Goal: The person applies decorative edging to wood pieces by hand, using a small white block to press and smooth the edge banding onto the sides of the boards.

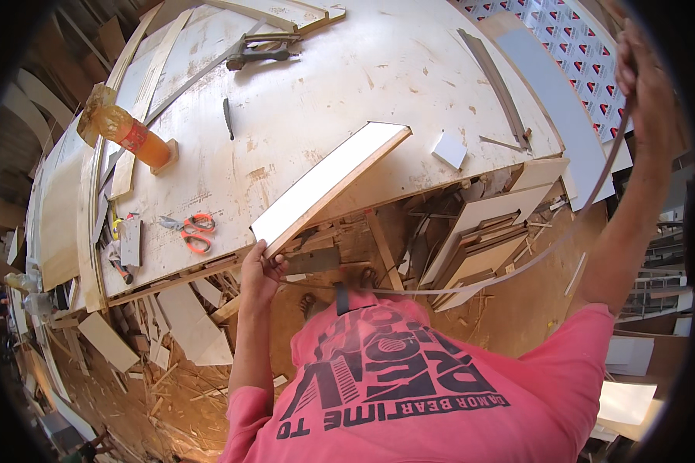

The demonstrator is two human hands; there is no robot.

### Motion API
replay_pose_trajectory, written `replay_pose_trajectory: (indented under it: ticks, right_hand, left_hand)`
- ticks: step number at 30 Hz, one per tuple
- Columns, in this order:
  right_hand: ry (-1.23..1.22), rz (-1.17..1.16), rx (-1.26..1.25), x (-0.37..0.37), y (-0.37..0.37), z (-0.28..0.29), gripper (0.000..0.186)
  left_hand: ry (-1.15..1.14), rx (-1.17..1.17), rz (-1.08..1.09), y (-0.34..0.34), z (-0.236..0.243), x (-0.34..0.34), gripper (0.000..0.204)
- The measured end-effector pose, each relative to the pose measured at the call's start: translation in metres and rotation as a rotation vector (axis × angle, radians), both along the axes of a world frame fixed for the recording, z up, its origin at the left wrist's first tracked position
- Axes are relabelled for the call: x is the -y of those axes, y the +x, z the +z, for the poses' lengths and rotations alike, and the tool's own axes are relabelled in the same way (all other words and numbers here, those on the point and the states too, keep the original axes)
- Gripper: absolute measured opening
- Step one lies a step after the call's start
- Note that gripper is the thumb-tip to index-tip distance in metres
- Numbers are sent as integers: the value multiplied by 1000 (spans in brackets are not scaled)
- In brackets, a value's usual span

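Observation:
My left hand (pixel 260 279) is closed, its fingers pinching the near end of a narrow white-faced board (pixel 332 184) with a bare wood edge. That board slants away over the worktable's (pixel 309 92) front edge, its far end on or just above the tabletop. My right hand (pixel 645 81) is raised at the far right, with its fingers closed round a long, thin, grey-brown flexible strip (pixel 510 276). The strip sags in a curve across my front toward my left hand. Whether the left fingers also hold its end cannot be made out.
On the table are orange-handled scissors (pixel 197 233), a bottle of orange liquid (pixel 141 143), a dark gun-shaped tool (pixel 259 52), a small white block (pixel 449 150) and a dark strip (pixel 496 89). Board offcuts (pixel 483 239) lean beneath the front edge. Scraps litter the brown floor (pixel 185 401).

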State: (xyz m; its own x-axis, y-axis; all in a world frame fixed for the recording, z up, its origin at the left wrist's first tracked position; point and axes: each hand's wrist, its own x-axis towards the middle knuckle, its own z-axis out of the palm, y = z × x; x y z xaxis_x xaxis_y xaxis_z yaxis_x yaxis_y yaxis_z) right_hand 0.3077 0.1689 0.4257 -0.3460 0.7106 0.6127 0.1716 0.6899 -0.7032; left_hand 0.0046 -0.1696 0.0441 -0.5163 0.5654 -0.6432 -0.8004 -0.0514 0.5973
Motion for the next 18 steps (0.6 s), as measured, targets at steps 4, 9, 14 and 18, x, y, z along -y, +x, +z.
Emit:
replay_pose_trajectory:
  ticks: [4, 9, 14, 18]
  right_hand:
    - [-368, 153, 80, -35, -53, -103, 30]
    - [-546, 309, 354, -26, -100, -185, 29]
    - [-419, 402, 541, -5, -116, -191, 30]
    - [-208, 339, 435, 3, -131, -167, 33]
  left_hand:
    - [-14, 75, 84, 18, 13, -8, 21]
    - [35, 71, 180, 21, 15, -10, 33]
    - [-92, -66, 233, 6, 13, -21, 34]
    - [-81, -89, 226, -4, 26, -17, 38]
